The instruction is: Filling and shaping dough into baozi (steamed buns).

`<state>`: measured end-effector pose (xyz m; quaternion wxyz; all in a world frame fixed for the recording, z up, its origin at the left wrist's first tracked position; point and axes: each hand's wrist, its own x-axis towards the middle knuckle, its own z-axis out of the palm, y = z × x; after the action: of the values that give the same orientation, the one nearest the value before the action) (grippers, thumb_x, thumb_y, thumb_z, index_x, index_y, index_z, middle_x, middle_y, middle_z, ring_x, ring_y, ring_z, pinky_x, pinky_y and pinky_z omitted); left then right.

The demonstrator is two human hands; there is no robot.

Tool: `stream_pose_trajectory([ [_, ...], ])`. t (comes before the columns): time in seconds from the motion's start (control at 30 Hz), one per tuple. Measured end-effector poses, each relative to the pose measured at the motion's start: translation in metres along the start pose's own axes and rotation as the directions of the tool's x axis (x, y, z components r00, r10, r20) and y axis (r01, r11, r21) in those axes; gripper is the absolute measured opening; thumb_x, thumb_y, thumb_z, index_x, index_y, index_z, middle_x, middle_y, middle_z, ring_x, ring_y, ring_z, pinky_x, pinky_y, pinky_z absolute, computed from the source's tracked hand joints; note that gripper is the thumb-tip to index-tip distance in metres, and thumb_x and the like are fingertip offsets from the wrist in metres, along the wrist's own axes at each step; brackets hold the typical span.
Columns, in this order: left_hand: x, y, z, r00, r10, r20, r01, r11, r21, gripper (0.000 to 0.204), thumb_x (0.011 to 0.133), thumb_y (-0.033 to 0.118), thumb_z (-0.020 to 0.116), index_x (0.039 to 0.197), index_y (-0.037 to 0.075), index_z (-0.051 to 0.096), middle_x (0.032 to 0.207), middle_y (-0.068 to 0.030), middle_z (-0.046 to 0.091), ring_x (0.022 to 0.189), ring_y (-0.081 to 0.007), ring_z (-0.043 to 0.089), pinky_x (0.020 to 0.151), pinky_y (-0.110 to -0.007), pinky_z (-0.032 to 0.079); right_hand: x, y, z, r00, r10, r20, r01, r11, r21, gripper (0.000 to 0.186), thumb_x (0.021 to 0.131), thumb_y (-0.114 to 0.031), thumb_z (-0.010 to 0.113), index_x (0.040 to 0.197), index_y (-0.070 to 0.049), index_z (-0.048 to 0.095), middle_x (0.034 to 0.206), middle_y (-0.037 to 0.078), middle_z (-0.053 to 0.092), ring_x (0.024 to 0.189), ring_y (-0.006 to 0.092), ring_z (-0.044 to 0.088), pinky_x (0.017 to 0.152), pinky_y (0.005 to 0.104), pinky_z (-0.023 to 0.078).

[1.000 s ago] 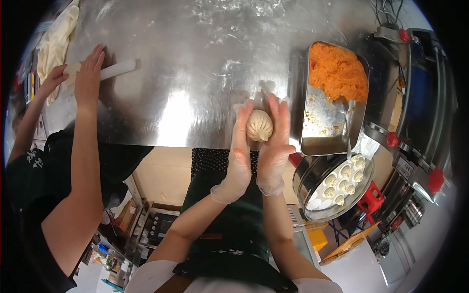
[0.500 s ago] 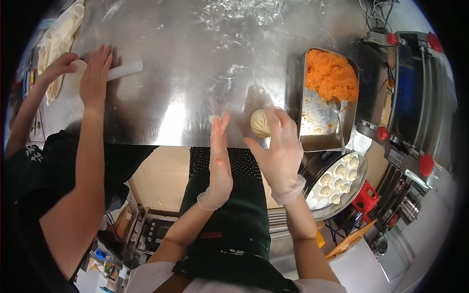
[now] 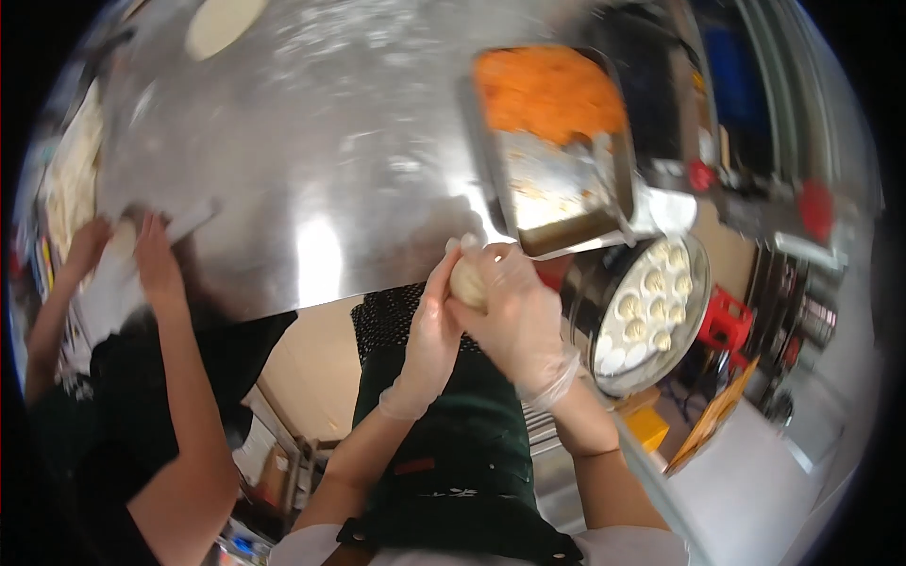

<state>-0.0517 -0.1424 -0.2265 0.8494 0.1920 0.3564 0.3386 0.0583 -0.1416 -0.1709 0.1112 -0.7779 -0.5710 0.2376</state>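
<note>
Just off the front edge of the steel table [image 3: 283,141], my gloved left hand [image 3: 434,335] and right hand [image 3: 510,316] come together around a pale dough bun [image 3: 469,283]. My right fingers curl over its top and side; my left fingers cup it from the left. Beyond my hands lies a metal tray [image 3: 613,208] holding orange filling [image 3: 547,90] and a spoon. To my right is a round steamer [image 3: 694,340] with several pleated buns [image 3: 658,280] on white liners. The bun's underside is hidden and the view is blurred.
At left, a co-worker's hands [image 3: 156,255] work dough with a white rolling pin [image 3: 193,222], beside a long dough sheet [image 3: 75,170]. A pale dough round [image 3: 224,24] lies at the back. A machine with red knobs [image 3: 814,212] and a red stool [image 3: 727,321] stand at right.
The bun, which was on the table under my right hand half a second ago, is now off the edge in both hands. My hands have closed together. The view has turned and blurred.
</note>
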Motion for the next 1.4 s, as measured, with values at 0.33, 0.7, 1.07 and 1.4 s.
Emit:
stream_pose_trajectory([
  [0.33, -0.046, -0.164, 0.102, 0.829, -0.508, 0.233, 0.438, 0.850, 0.293, 0.096, 0.090, 0.073, 0.036, 0.151, -0.001, 0.019, 0.152, -0.0160, 0.031, 0.141, -0.0262, 0.030, 0.116, -0.041, 0.023, -0.186, 0.167, -0.033, 0.867, 0.497, -0.030, -0.478, 0.848, 0.230, 0.070, 0.069, -0.023, 0.079, 0.132, -0.013, 0.050, 0.120, 0.009, 0.056, 0.095, 0.0317, 0.063, 0.078, 0.0393, 0.054],
  [0.7, -0.053, -0.296, 0.163, 0.756, -0.635, 0.156, 0.428, 0.661, 0.617, 0.072, 0.100, 0.054, 0.036, 0.147, -0.001, 0.030, 0.144, -0.0218, 0.041, 0.133, -0.0305, 0.042, 0.110, -0.045, 0.034, -0.346, 0.443, -0.030, 0.342, 0.903, -0.261, -0.765, 0.429, 0.480, 0.055, 0.072, -0.008, 0.078, 0.122, 0.000, 0.057, 0.113, 0.018, 0.062, 0.099, 0.0304, 0.064, 0.085, 0.0366, 0.052],
  [1.07, -0.060, -0.289, 0.160, 0.837, -0.532, -0.125, 0.448, 0.537, 0.715, 0.060, 0.104, 0.044, 0.030, 0.141, -0.002, 0.040, 0.134, -0.0197, 0.052, 0.126, -0.0280, 0.049, 0.108, -0.042, 0.037, -0.362, 0.561, 0.017, 0.057, 0.981, -0.188, -0.891, 0.135, 0.434, 0.054, 0.076, -0.025, 0.072, 0.126, -0.010, 0.057, 0.123, 0.014, 0.060, 0.110, 0.0324, 0.060, 0.093, 0.0390, 0.047],
  [1.4, -0.077, -0.227, 0.133, 0.873, -0.444, -0.201, 0.452, 0.586, 0.672, 0.066, 0.103, 0.051, 0.028, 0.141, -0.002, 0.040, 0.135, -0.0211, 0.051, 0.126, -0.0304, 0.048, 0.108, -0.044, 0.036, -0.400, 0.470, -0.054, 0.201, 0.936, -0.291, -0.738, 0.340, 0.583, 0.064, 0.077, -0.012, 0.075, 0.134, 0.002, 0.049, 0.126, 0.025, 0.056, 0.105, 0.0344, 0.064, 0.091, 0.0418, 0.050],
])
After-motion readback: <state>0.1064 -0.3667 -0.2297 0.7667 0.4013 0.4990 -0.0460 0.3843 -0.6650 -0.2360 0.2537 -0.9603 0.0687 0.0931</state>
